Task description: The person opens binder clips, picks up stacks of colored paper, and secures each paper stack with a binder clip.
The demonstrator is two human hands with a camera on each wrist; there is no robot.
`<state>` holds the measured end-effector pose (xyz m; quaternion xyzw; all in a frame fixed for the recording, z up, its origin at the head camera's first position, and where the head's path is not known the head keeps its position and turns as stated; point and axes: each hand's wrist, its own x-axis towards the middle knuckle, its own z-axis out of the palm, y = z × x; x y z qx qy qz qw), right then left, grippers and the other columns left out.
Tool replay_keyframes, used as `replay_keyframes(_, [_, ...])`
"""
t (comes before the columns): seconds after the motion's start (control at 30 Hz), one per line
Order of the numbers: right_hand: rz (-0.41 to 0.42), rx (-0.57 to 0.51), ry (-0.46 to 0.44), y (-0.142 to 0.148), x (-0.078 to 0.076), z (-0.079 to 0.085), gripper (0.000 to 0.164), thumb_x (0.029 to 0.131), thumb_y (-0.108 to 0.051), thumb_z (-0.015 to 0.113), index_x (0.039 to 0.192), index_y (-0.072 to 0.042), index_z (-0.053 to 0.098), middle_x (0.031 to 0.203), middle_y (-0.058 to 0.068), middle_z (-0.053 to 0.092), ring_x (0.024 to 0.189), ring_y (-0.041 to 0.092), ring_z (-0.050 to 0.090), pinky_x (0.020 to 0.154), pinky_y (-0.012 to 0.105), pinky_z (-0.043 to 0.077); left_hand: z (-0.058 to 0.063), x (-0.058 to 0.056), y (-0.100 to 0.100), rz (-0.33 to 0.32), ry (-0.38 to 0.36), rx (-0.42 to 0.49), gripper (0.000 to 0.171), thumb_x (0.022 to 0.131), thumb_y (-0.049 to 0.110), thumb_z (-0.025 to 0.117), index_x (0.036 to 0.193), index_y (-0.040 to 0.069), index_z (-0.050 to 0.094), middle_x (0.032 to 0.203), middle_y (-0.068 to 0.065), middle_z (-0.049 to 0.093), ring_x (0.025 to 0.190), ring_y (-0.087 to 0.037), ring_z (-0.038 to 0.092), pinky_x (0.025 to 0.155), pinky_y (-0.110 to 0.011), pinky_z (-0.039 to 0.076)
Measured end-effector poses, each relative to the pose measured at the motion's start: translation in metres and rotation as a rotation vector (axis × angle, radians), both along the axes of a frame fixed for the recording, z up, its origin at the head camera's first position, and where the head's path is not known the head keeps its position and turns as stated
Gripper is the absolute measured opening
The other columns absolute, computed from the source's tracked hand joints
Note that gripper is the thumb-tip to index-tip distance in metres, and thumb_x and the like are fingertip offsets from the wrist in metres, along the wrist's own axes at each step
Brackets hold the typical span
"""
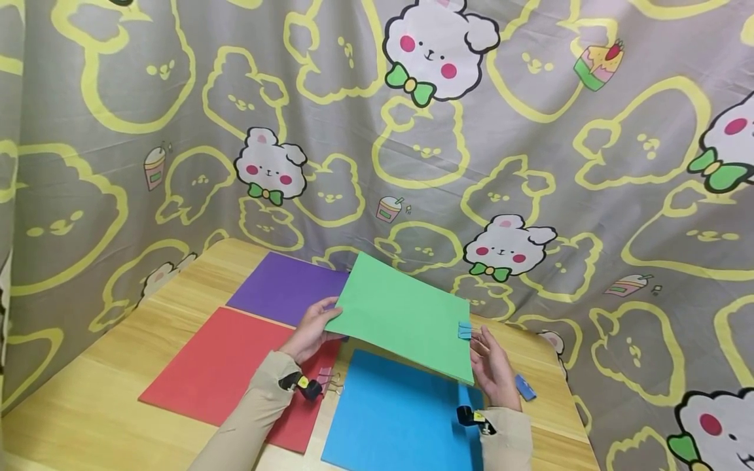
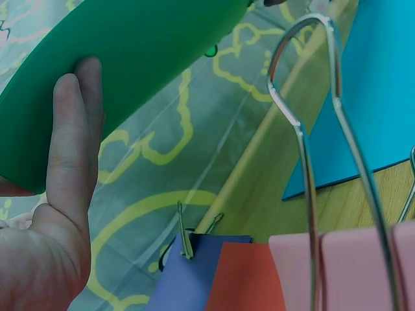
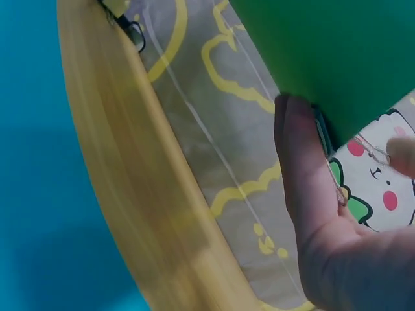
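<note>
A stiff green sheet [image 1: 406, 311] is held tilted above the table. My left hand [image 1: 312, 330] pinches its left edge, thumb on top and straight fingers [image 2: 70, 149] against the underside. A blue binder clip [image 1: 465, 330] sits on the sheet's right edge, its wire handles sticking outward. My right hand [image 1: 493, 369] is at that clip. In the right wrist view its straight fingers [image 3: 301, 146] touch the sheet's underside beside the clip, while the thumb [image 3: 402, 155] is right at the tip of one wire handle.
A purple sheet [image 1: 283, 288], a red sheet [image 1: 206, 366] and a blue sheet [image 1: 400, 412] lie on the wooden table [image 1: 100, 373]. A pink binder clip [image 1: 324, 379] grips the red sheet's right edge. Another blue binder clip [image 1: 525, 387] lies at the right. A patterned curtain [image 1: 347, 131] hangs behind.
</note>
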<state>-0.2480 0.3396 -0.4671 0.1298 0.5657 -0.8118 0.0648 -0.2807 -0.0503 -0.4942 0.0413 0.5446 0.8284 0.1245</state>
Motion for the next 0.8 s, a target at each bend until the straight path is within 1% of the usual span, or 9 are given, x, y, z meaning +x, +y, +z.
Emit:
replay_keyframes(0.03, [0.021, 0.009, 0.001, -0.001, 0.0, -0.001, 0.031, 0.1, -0.047, 0.051, 0.116, -0.021, 0.049, 0.097, -0.01, 0.056, 0.076, 0.001, 0.055, 0.066, 0.015, 0.048, 0.0, 0.0, 0.0, -0.002, 0.001, 0.003, 0.047, 0.104, 0.013, 0.047, 0.146, 0.001, 0.033, 0.101, -0.001, 0.064, 0.082, -0.01, 0.07, 0.072, -0.031, 0.06])
replay_keyframes(0.1, [0.064, 0.025, -0.007, -0.002, 0.0, -0.001, 0.037, 0.101, -0.048, 0.049, 0.128, -0.024, 0.039, 0.101, -0.01, 0.057, 0.085, 0.001, 0.059, 0.074, 0.017, 0.051, 0.0, 0.0, 0.001, -0.007, 0.005, 0.001, 0.047, 0.104, 0.014, 0.047, 0.146, 0.001, 0.033, 0.101, -0.001, 0.065, 0.083, -0.01, 0.07, 0.073, -0.032, 0.06])
replay_keyframes(0.2, [0.119, 0.057, -0.024, -0.004, 0.0, -0.003, 0.055, 0.101, -0.05, 0.048, 0.144, -0.027, 0.023, 0.105, -0.01, 0.063, 0.09, 0.002, 0.064, 0.08, 0.021, 0.055, 0.0, 0.0, 0.001, -0.011, 0.013, -0.004, 0.048, 0.104, 0.014, 0.047, 0.147, 0.001, 0.032, 0.103, -0.001, 0.064, 0.084, -0.01, 0.07, 0.075, -0.033, 0.06])
replay_keyframes(0.27, [0.146, 0.052, -0.026, -0.006, 0.001, -0.004, 0.067, 0.101, -0.049, 0.048, 0.152, -0.025, 0.012, 0.106, -0.01, 0.066, 0.09, 0.004, 0.068, 0.08, 0.024, 0.058, 0.0, 0.001, 0.001, -0.007, 0.012, -0.002, 0.048, 0.104, 0.014, 0.047, 0.148, 0.001, 0.031, 0.103, -0.001, 0.063, 0.084, -0.01, 0.07, 0.074, -0.032, 0.06])
replay_keyframes(0.33, [0.164, 0.036, -0.018, -0.007, 0.003, -0.004, 0.075, 0.102, -0.043, 0.049, 0.156, -0.026, 0.0, 0.108, -0.011, 0.068, 0.093, 0.004, 0.068, 0.081, 0.024, 0.058, 0.001, 0.001, 0.0, -0.005, 0.012, 0.002, 0.048, 0.104, 0.014, 0.046, 0.148, 0.001, 0.031, 0.104, -0.003, 0.062, 0.084, -0.01, 0.07, 0.072, -0.031, 0.06])
replay_keyframes(0.47, [0.187, -0.046, 0.002, -0.01, 0.006, -0.002, 0.082, 0.103, -0.027, 0.05, 0.156, -0.028, -0.013, 0.114, -0.013, 0.066, 0.1, 0.004, 0.067, 0.086, 0.024, 0.057, 0.002, 0.001, 0.0, -0.005, 0.002, 0.006, 0.047, 0.105, 0.014, 0.045, 0.148, 0.002, 0.031, 0.106, -0.004, 0.06, 0.083, -0.01, 0.07, 0.071, -0.031, 0.06])
replay_keyframes(0.63, [0.272, -0.19, 0.067, -0.011, 0.01, 0.002, 0.062, 0.106, -0.012, 0.04, 0.152, -0.026, 0.001, 0.118, -0.008, 0.065, 0.105, 0.008, 0.068, 0.088, 0.027, 0.058, 0.004, 0.001, -0.001, -0.015, 0.003, -0.008, 0.046, 0.104, 0.015, 0.046, 0.146, 0.003, 0.032, 0.105, -0.001, 0.06, 0.082, -0.011, 0.068, 0.072, -0.034, 0.06])
replay_keyframes(0.7, [0.343, -0.275, 0.122, -0.009, 0.012, 0.004, 0.049, 0.107, -0.009, 0.034, 0.148, -0.022, 0.011, 0.121, -0.004, 0.065, 0.108, 0.011, 0.068, 0.09, 0.028, 0.057, 0.004, 0.002, -0.002, -0.032, 0.008, -0.016, 0.045, 0.104, 0.016, 0.046, 0.145, 0.002, 0.033, 0.102, 0.001, 0.062, 0.081, -0.01, 0.068, 0.072, -0.034, 0.06])
replay_keyframes(0.8, [0.433, -0.421, 0.193, -0.007, 0.015, 0.006, 0.039, 0.108, -0.005, 0.026, 0.144, -0.02, 0.024, 0.126, 0.002, 0.064, 0.114, 0.015, 0.066, 0.094, 0.03, 0.056, 0.005, 0.003, -0.002, -0.063, 0.02, -0.024, 0.045, 0.104, 0.016, 0.046, 0.144, 0.001, 0.035, 0.1, 0.004, 0.064, 0.081, -0.008, 0.067, 0.073, -0.032, 0.059])
